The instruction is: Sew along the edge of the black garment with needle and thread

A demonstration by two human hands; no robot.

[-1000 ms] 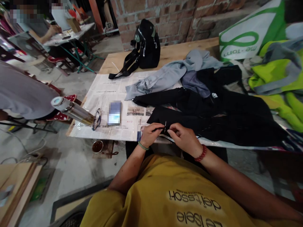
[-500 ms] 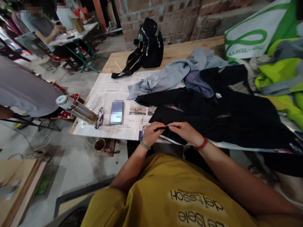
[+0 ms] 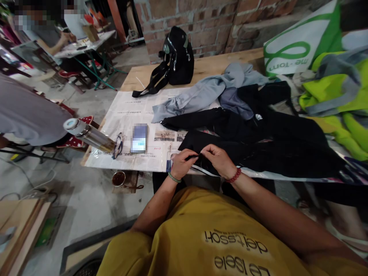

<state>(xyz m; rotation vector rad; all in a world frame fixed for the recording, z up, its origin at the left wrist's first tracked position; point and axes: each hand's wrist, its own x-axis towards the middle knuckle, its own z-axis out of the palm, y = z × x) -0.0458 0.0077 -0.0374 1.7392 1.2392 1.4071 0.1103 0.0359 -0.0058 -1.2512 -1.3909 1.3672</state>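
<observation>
A black garment [image 3: 267, 142] lies spread over the newspaper-covered wooden table [image 3: 207, 63]. My left hand [image 3: 181, 163], with a green bead bracelet, pinches the garment's near edge at the table's front. My right hand [image 3: 219, 158], with a red bead bracelet, pinches the same edge right beside it, fingertips nearly touching the left hand's. Whether a needle sits between the fingers cannot be made out now. A thin white strip runs under both hands along the table edge.
A phone [image 3: 139, 137], glasses [image 3: 117, 145] and a steel flask [image 3: 87, 134] lie left of my hands. A grey garment [image 3: 201, 92], black bag [image 3: 178, 55], green-white bag [image 3: 299, 48] and neon vests [image 3: 336, 96] fill the back. A cup [image 3: 118, 178] stands below; other people sit at left.
A thin needle stood upright between my fingers a second ago; it no longer shows. My right hand has shifted left and closed in on the garment edge beside the left hand.
</observation>
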